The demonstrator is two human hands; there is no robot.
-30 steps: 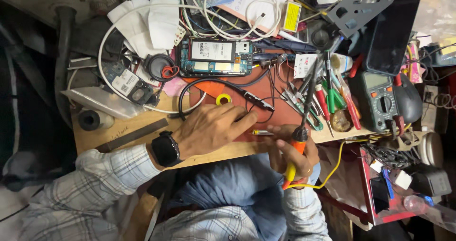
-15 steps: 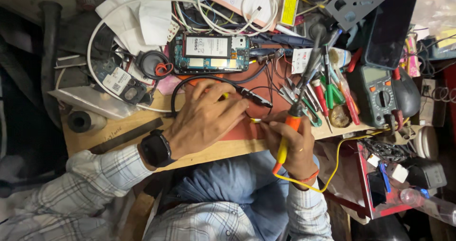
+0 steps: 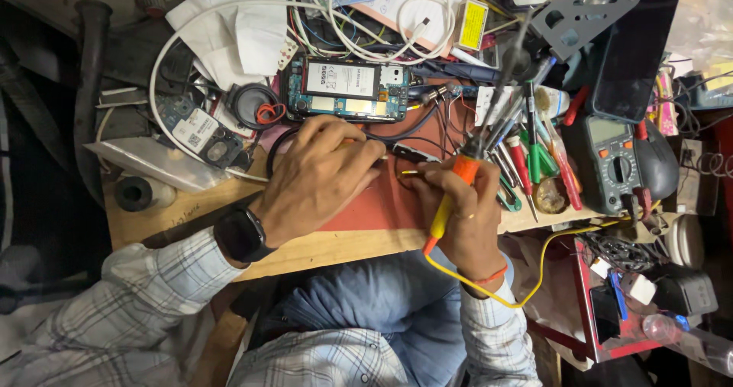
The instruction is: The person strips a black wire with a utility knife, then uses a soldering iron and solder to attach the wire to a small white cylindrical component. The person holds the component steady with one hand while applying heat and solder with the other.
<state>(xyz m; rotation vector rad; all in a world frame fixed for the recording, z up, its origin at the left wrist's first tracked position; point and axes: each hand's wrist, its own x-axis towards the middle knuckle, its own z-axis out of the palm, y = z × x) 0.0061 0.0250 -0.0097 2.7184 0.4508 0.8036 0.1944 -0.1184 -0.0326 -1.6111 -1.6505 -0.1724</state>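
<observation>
Soldering iron [image 3: 458, 188], orange and yellow, sits gripped in right hand [image 3: 458, 219], fingers curled tight, over red mat [image 3: 382, 208]. Left hand [image 3: 324, 177] lies half-open, palm down, fingertips pressing mat beside black cable [image 3: 397, 131].

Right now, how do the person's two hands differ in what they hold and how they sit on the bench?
The right hand is closed around an orange and yellow soldering iron, held upright with its yellow cord trailing below; the left hand holds no tool and lies palm down, fingers curled on the red mat. The left wrist carries a black wristwatch; the right wrist has a thin orange band. Both meet at the same spot on the mat.
</observation>
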